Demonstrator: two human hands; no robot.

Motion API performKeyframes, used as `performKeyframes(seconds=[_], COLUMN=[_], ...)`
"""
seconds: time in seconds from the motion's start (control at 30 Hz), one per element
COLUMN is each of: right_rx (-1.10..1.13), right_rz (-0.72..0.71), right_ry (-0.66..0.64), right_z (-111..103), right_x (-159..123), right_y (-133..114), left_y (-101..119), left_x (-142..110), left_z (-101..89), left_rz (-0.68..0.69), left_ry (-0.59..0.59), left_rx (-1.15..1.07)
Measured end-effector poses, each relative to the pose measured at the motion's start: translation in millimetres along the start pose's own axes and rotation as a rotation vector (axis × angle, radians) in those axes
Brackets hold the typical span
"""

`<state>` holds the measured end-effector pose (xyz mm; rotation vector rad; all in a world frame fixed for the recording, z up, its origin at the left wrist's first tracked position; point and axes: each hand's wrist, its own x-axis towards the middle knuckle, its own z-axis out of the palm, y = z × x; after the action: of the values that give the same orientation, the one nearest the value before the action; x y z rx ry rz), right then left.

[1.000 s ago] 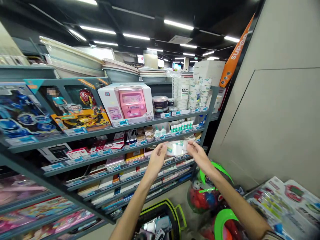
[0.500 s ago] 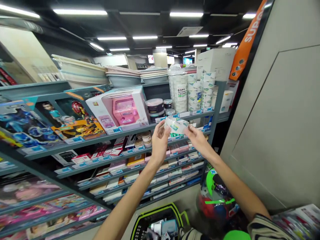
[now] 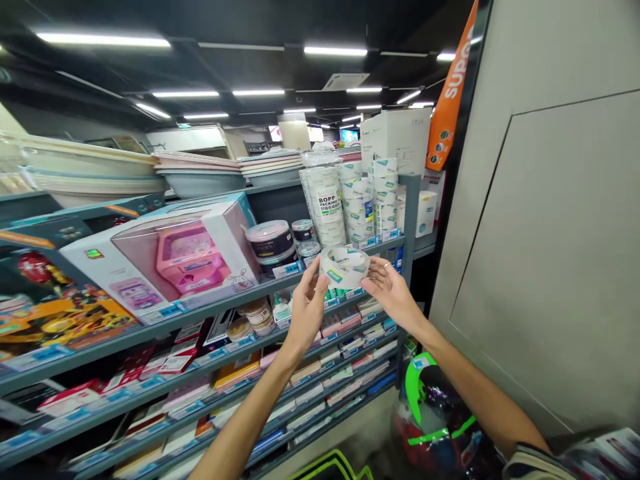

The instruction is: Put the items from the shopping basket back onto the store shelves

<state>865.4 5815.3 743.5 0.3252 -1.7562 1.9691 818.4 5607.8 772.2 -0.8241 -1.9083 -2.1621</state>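
1. Together, my left hand [image 3: 308, 305] and right hand [image 3: 394, 293] hold a clear roll of tape [image 3: 345, 275] up in front of a store shelf [image 3: 215, 303], one at either side of it.
2. My left thumb and fingers close on the roll's left edge; my right thumb and fingers grip its right edge, a ring [image 3: 387, 265] visible on one finger. Printed labels show through the clear band.
3. Behind the roll, columns of wrapped tape [image 3: 356, 208] stand on the upper shelf, beside a stack marked "BOPP PACKING" [image 3: 329, 205] and near dark, round tubs [image 3: 271, 244].
4. Left of the tubs sits a boxed pink toy [image 3: 191, 259]; nested basins [image 3: 200, 175] rise behind it, and a white carton [image 3: 397, 141] stands behind the tape columns.
5. Below, near the floor, a bag with bright green straps [image 3: 414, 390] lies at right, while the green rim of a basket [image 3: 330, 460] shows at the bottom edge of my view.
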Motion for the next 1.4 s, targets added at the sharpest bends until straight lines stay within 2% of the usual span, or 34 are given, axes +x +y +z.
performKeyframes(seconds=[0.1, 0.23, 0.37, 0.47, 0.57, 0.7, 0.83, 0.97, 1.13, 1.27, 1.4], right_rx=[-0.029, -0.171, -0.322, -0.374, -0.478, -0.533, -0.453, -0.530, -0.882, -1.028, -1.099], right_rz=[-0.058, -0.236, -0.367, -0.401, -0.361, -0.332, -0.348, -0.345, -0.489, -0.608, -0.581], right_ry=[0.042, 0.060, 0.043, 0.063, 0.103, 0.134, 0.169, 0.112, 0.119, 0.145, 0.129], right_z=[-25, -55, -74, -79, -77, -75, -79, -85, -83, -81, -79], right_x=[43, 140, 233, 272, 286, 290, 301, 309, 304, 301, 297], right_y=[-16, -63, -96, -97, -89, -77, -73, -76, -69, -58, -57], left_y=[6, 41, 70, 72, 65, 57, 63, 72, 70, 64, 62], left_x=[52, 151, 238, 276, 293, 301, 308, 314, 319, 321, 322], left_z=[12.4, 39.1, 63.3, 77.2, 88.2, 99.0, 104.1, 98.8, 83.2, 78.3, 79.1], left_rz=[0.123, 0.323, 0.387, 0.394, 0.367, 0.380, 0.479, 0.535, 0.513, 0.579, 0.614], left_ry=[-0.038, -0.037, -0.022, 0.029, 0.065, 0.092, 0.073, 0.105, -0.077, -0.137, -0.176], left_rx=[0.101, 0.253, 0.419, 0.566, 0.666, 0.837, 0.961, 1.179, 1.464, 1.476, 1.469])
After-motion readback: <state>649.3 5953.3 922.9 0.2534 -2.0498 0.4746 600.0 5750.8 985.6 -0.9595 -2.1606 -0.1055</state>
